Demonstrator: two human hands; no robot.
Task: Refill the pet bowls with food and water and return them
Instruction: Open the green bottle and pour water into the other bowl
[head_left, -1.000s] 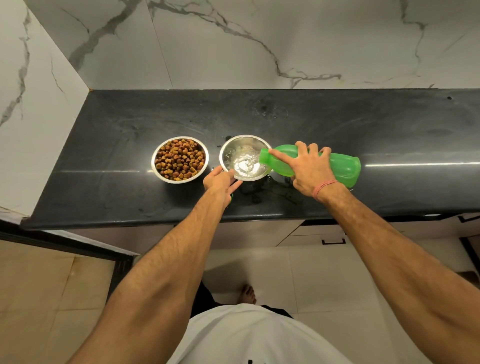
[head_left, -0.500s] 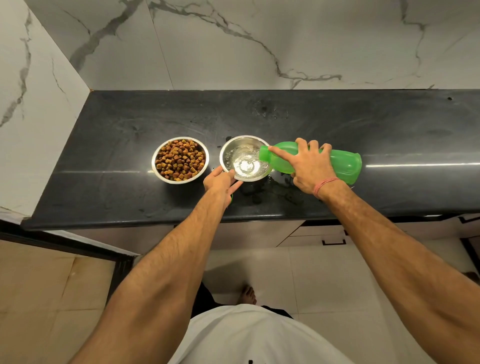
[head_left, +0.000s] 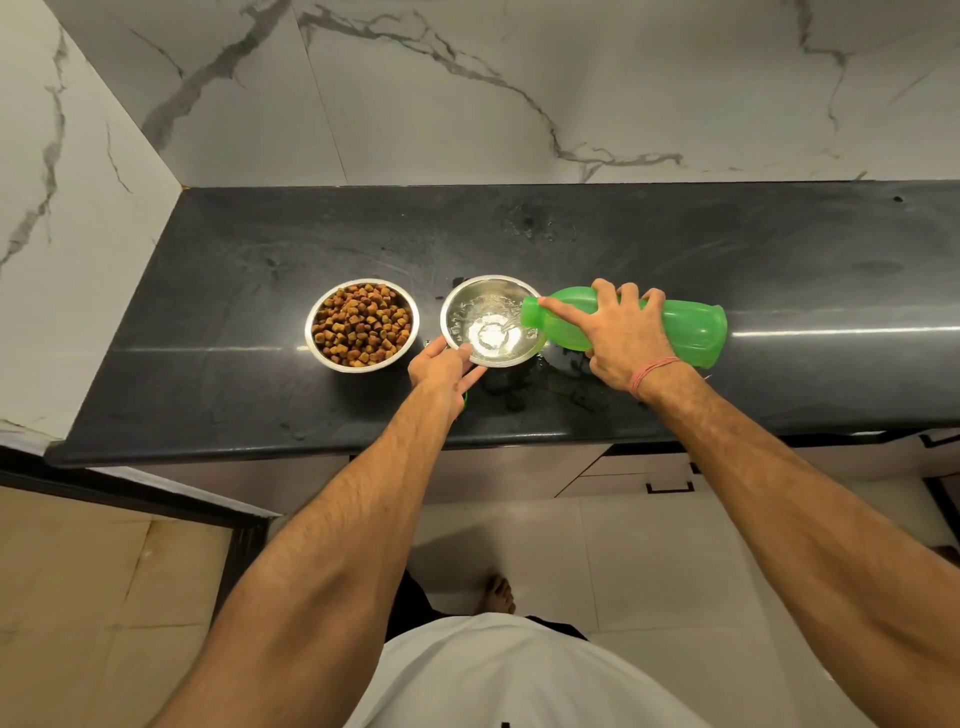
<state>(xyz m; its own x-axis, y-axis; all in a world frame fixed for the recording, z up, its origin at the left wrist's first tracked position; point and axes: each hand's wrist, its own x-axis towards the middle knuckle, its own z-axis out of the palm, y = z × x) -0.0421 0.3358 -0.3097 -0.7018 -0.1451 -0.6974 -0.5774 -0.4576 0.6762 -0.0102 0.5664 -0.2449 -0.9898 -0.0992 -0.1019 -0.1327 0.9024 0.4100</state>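
Right hand (head_left: 621, 340) tips green bottle (head_left: 685, 327) sideways over steel bowl (head_left: 491, 321).

A green bottle (head_left: 631, 325) is held on its side by the right hand (head_left: 621, 340) at centre right of the frame, its mouth tipped over the rim of a steel bowl (head_left: 491, 321), and water is seen running in. The bowl's near edge is pinched by the left hand (head_left: 441, 366). Just left, a second bowl (head_left: 362, 326) is filled with brown kibble (head_left: 361, 323). Both are set on the dark counter (head_left: 234, 291).
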